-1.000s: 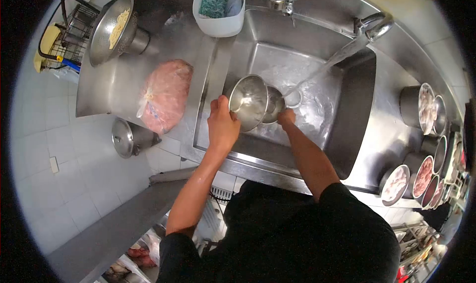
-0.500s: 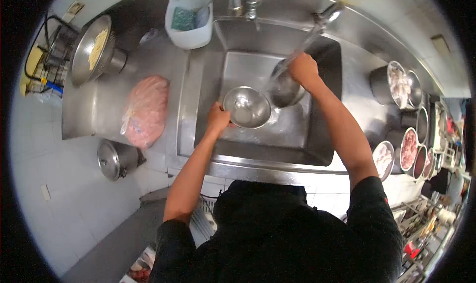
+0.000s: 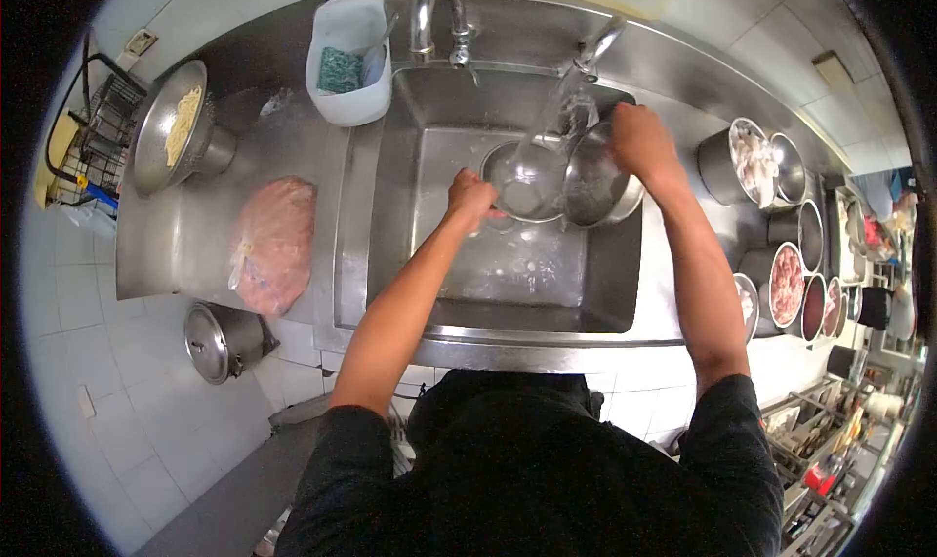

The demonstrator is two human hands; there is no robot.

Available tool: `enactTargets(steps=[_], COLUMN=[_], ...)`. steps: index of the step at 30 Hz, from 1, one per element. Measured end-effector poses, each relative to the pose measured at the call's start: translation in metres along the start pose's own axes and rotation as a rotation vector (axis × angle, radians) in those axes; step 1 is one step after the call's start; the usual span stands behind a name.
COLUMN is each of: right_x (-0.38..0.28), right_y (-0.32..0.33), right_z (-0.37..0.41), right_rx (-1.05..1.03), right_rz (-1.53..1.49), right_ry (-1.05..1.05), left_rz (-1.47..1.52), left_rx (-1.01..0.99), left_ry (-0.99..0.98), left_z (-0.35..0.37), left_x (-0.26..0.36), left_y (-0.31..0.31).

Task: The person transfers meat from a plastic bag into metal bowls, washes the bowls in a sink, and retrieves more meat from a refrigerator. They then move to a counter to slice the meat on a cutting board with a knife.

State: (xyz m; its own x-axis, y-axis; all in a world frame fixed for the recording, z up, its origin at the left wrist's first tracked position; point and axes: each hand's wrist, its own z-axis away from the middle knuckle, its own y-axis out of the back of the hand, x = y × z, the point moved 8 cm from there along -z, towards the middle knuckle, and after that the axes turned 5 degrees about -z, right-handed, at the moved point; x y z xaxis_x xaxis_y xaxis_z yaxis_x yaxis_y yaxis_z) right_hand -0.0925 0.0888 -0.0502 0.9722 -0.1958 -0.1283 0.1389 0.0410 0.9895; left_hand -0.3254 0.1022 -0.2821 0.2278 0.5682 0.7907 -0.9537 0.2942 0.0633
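Over the steel sink (image 3: 429,274), my left hand (image 3: 472,199) is closed on the left rim of a shallow metal bowl (image 3: 522,191). My right hand (image 3: 642,145) grips the upper right rim of a second, deeper metal bowl (image 3: 595,181), which is tilted. The two bowls sit side by side, their edges overlapping in this view. Water (image 3: 558,118) streams from the right faucet (image 3: 600,47) down into the left bowl and between the two. Wet spots and bubbles show on the sink floor below.
A white plastic tub (image 3: 351,103) with a green scrubber stands at the sink's back left corner. On the left counter lie a bag of pinkish meat (image 3: 275,245) and a colander (image 3: 156,147) with pale strips. Pots of meat (image 3: 786,284) line the right side.
Both bowls have come together, the left one moving right and up under the stream. My right hand has shifted right with its bowl, and the camera view has moved slightly.
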Motion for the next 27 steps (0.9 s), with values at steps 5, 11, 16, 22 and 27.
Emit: enactTargets(steps=[5,11,16,22,27], right_x=[-0.003,-0.049,-0.079,-0.092,-0.094], right_y=[-0.033,-0.215,-0.215,-0.105,-0.058], right_z=[-0.015,-0.069,-0.047,-0.023,-0.002], right_rx=[0.002,-0.309,-0.421,0.23,0.003], right_rz=[-0.147,-0.794,-1.074,-0.247,-0.043], right_ry=[0.04,-0.013,-0.095,0.371,0.098], left_rz=[0.113,0.116,0.166,0.367,0.342], left_rx=[0.067,0.109,0.15,-0.022,-0.054], left_ry=[0.116,0.172,0.15,0.081,0.129], left_z=[0.034,0.049,0.064,0.012,0.021], left_x=[-0.06,-0.117,-0.11,-0.102,-0.067], left_y=[0.067,0.103,0.098,0.041,-0.024])
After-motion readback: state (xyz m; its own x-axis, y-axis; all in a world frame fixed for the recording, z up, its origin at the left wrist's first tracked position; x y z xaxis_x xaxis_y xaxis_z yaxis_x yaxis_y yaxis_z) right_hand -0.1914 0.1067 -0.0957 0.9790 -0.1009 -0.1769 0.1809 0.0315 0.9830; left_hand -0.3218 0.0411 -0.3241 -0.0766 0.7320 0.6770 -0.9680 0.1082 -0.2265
